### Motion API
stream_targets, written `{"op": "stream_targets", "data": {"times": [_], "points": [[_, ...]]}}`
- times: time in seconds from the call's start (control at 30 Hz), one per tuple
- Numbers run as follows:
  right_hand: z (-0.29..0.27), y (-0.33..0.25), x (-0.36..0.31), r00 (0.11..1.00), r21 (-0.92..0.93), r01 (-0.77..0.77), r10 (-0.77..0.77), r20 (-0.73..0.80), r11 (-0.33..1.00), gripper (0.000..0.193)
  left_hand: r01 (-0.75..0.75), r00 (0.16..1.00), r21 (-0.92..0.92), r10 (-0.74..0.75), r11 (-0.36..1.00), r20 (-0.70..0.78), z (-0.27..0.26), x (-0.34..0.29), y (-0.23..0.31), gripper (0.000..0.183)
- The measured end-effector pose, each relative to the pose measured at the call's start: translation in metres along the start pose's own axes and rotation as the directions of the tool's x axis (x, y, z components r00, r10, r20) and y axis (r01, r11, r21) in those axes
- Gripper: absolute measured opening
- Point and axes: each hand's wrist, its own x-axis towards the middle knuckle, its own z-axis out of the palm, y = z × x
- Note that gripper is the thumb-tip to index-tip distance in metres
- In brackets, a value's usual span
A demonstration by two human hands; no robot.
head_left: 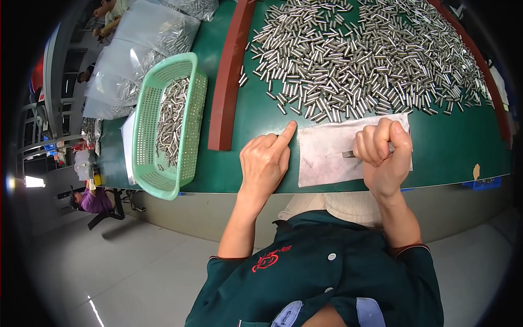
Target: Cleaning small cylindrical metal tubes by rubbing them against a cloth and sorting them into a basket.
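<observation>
My left hand (265, 162) rests on the green table, its index finger stretched out to the lower edge of a wide spread of short metal pins (348, 71). The other fingers of that hand curl under, and nothing shows in them. Over a stained white cloth (321, 163), my right hand (383, 155) is closed in a fist with the thumb up. A slim metal piece (347, 155) sticks out from the left side of this fist; the rest of it is hidden by the fingers.
A long red-brown bar (224, 103) lies left of the pins, and another red-brown bar (474, 54) borders them at right. Beyond the left bar stands a green mesh basket (192, 131) holding similar pins. Clear plastic bags (131, 65) of metal pieces lie behind it. Other people are at far left.
</observation>
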Motion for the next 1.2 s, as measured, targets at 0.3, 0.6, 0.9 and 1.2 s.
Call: {"op": "stream_targets", "data": {"times": [0.3,0.6,0.9,1.2], "points": [[0.003,0.005,0.001,1.000,0.059,-0.013,0.013,0.004,0.998,0.038,0.523,0.697,-0.794,-0.692,0.311,0.188,-0.059,-0.059,-0.003,0.021],[0.002,0.005,-0.002,0.997,0.073,-0.036,0.031,0.064,0.997,0.038,0.205,0.364,-0.965,-0.902,-0.165,0.231,-0.097,-0.148,-0.009,0.015],[0.007,-0.002,0.000,0.998,0.036,-0.020,0.018,0.061,0.999,0.037,0.923,0.168,-0.291,-0.946,0.250,-0.279,-0.069,-0.228,-0.050,0.013],[0.006,0.002,-0.001,0.999,0.075,-0.048,0.048,-0.010,0.996,0.039,0.589,0.686,-0.347,-0.679,0.730,-0.263,-0.085,-0.081,0.015,0.016]]}}
